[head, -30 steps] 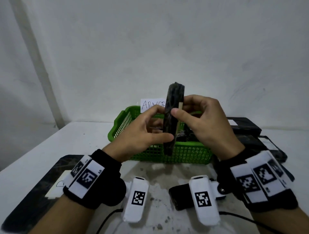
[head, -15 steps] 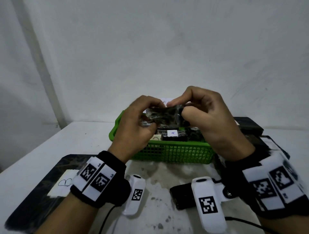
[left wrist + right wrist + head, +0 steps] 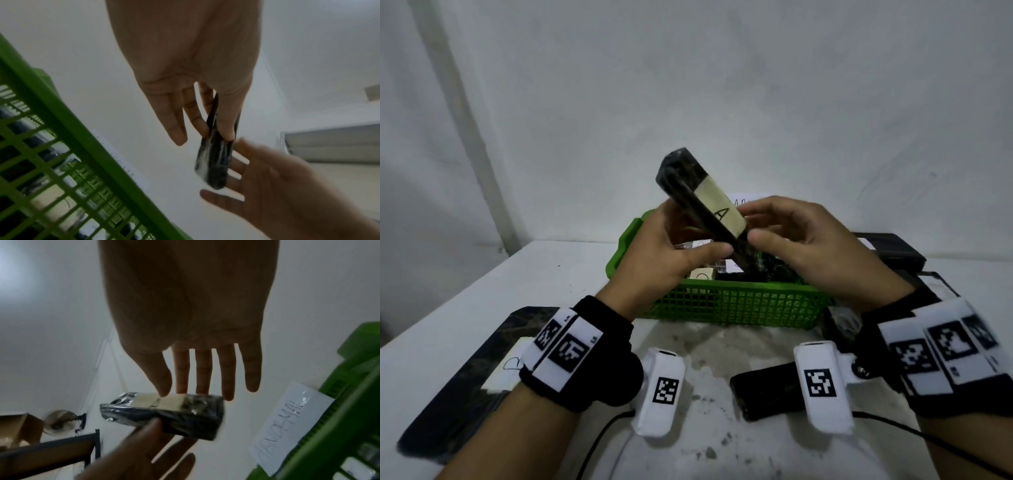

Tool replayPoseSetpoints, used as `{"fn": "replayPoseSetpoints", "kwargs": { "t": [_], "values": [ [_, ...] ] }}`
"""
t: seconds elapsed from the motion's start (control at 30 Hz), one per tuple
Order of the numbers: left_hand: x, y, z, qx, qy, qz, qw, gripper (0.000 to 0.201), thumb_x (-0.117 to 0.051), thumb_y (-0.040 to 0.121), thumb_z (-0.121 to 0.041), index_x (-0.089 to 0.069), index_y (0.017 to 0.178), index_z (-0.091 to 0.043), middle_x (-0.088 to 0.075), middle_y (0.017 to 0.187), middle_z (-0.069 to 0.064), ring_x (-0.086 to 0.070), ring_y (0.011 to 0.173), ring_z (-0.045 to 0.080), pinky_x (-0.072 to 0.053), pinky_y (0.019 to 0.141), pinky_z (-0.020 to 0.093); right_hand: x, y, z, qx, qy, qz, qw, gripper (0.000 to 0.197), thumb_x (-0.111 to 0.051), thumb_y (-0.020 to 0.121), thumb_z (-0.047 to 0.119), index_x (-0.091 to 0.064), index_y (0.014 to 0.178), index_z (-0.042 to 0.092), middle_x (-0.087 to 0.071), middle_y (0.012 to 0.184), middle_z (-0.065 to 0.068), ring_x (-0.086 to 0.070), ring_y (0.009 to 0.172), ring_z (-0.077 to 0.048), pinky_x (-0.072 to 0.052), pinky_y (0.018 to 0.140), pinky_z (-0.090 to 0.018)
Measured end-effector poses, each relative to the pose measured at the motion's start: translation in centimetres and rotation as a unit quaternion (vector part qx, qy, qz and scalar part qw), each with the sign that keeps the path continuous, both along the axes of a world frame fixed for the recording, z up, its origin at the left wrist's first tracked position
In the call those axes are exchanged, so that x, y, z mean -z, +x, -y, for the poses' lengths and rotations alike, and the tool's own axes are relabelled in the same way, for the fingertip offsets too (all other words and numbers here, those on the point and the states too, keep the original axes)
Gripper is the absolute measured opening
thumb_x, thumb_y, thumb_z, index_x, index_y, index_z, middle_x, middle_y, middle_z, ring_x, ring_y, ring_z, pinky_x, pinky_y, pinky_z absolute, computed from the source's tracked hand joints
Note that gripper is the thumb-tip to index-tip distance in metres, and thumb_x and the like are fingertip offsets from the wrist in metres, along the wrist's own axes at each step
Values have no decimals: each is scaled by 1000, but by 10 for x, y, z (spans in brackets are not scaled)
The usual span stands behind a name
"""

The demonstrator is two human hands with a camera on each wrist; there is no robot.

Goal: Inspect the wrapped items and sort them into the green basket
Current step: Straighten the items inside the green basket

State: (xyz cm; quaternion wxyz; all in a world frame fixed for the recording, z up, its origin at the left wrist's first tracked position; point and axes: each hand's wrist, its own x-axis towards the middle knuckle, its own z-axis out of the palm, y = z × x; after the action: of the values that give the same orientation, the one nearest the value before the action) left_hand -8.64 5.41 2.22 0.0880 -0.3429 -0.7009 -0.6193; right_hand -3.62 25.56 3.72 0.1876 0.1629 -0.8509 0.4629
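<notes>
A black wrapped item (image 3: 688, 185) with a beige label marked "A" is tilted up-left above the green basket (image 3: 739, 305). My left hand (image 3: 671, 253) pinches its lower part between thumb and fingers; the left wrist view shows that pinch on the wrapped item (image 3: 216, 162). My right hand (image 3: 808, 246) is beside it, its thumb by the lower end. In the right wrist view the right hand (image 3: 195, 313) has straight fingers whose tips touch the wrapped item (image 3: 164, 413). Other wrapped items (image 3: 732, 270) lie in the basket.
A paper sign (image 3: 287, 423) with handwriting stands behind the basket. A black slab (image 3: 448, 377) with a paper note lies at the left table edge. Black boxes (image 3: 887, 250) sit right of the basket. A small black item (image 3: 767, 390) lies near me on the table.
The wrapped item went from upright and edge-on, to level between both hands, to tilted with its "A" label facing me. My right hand's fingers have straightened off their grip.
</notes>
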Motion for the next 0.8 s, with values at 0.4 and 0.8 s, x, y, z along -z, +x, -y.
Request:
{"fn": "replayPoseSetpoints", "kwargs": {
  "t": [0.4, 0.8],
  "values": [
    [4, -33, 36, -147, 2, 43, 988, 34, -74, 88, -24, -58, 118, -28, -75, 97, -8, -70, 96, 4, -54, 86, 31, -22, -32, -17, 80, 203, 22, 976, 17, -78, 85, 18, -76, 91, 34, -71, 86, 21, -68, 77, -4, -55, 66, -25],
    [26, -64, 42, -90, -305, 30, 948, 10, -68, 94, -25, -71, 102, -27, -73, 95, -10, -67, 92, 3, -54, 83, 24, -13, -97, 15, -132, 473, 182, 852, 19, -75, 87, 17, -75, 104, 27, -71, 89, 15, -62, 76, 8, -45, 66, -10]
  ]
}}
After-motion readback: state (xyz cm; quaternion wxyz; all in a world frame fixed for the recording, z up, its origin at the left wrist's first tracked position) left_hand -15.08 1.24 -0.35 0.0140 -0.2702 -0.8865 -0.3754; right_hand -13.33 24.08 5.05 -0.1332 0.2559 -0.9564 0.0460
